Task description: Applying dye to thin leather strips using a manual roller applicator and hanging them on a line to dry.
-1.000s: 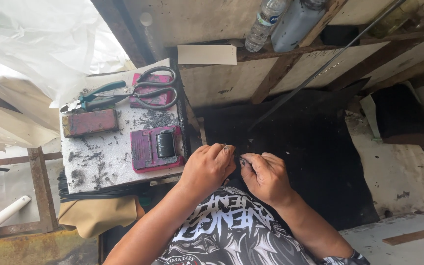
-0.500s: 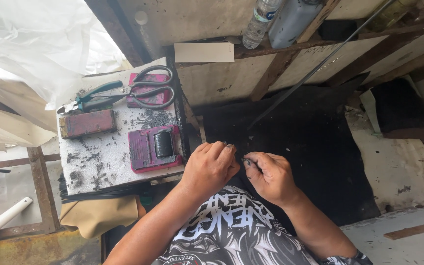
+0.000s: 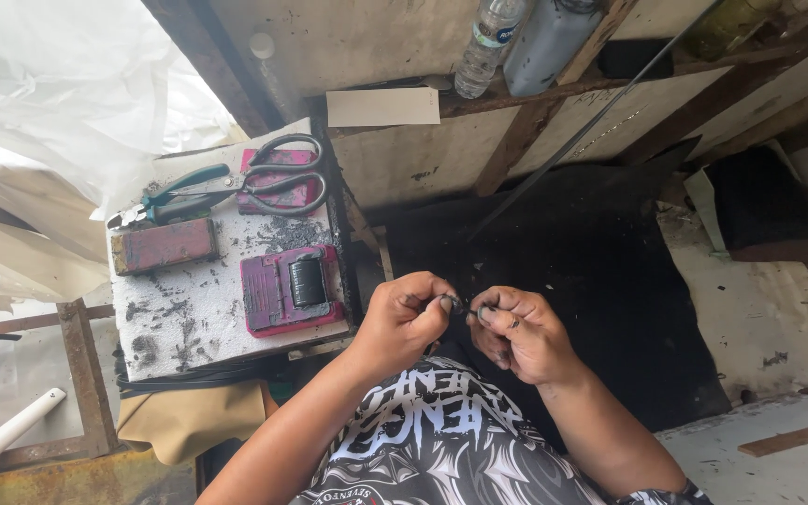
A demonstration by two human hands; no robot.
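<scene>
Small dark piece [image 3: 465, 307], too small to identify, pinched between both hands above the lap, right of the desk [image 3: 189, 309]. Left hand [image 3: 404, 323] grip: thumb and forefinger clamped on it. Right hand [image 3: 521, 332] grip: fingertips likewise clamped on it. Risk: grimy fingers may slip; piece would vanish against the black mat [image 3: 591, 281]. Shelf above: clear bottle [image 3: 486, 37], contents unclear; grey container [image 3: 549, 42], contents hidden.
</scene>
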